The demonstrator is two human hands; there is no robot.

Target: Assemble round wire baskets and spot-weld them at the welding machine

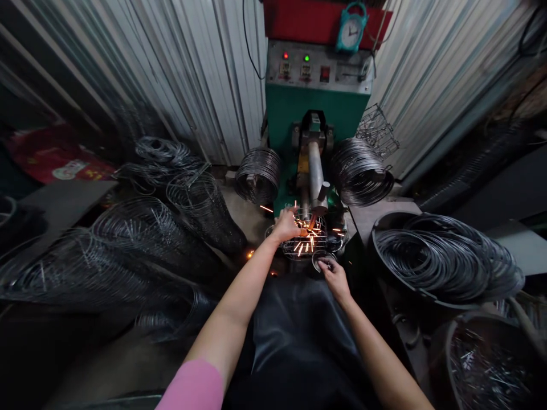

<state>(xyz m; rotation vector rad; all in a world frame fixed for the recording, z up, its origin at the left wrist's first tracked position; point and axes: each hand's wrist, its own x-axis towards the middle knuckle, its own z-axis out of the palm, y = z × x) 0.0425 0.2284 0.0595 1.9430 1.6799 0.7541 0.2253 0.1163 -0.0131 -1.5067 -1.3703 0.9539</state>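
Observation:
A green welding machine stands ahead, its metal arm reaching down to a round wire grid. Orange sparks fly where the arm's tip meets the grid. My left hand is at the grid's upper left, beside the sparks, its fingers closed on the wire grid. Lower right of the grid, my right hand pinches a small wire ring. A dark apron lies across my lap below the grid.
Wire coils hang left and right of the machine. Stacks of wire rings stand at the left. At the right are a tub of rings and a bin of metal pieces. A blue clock sits on top.

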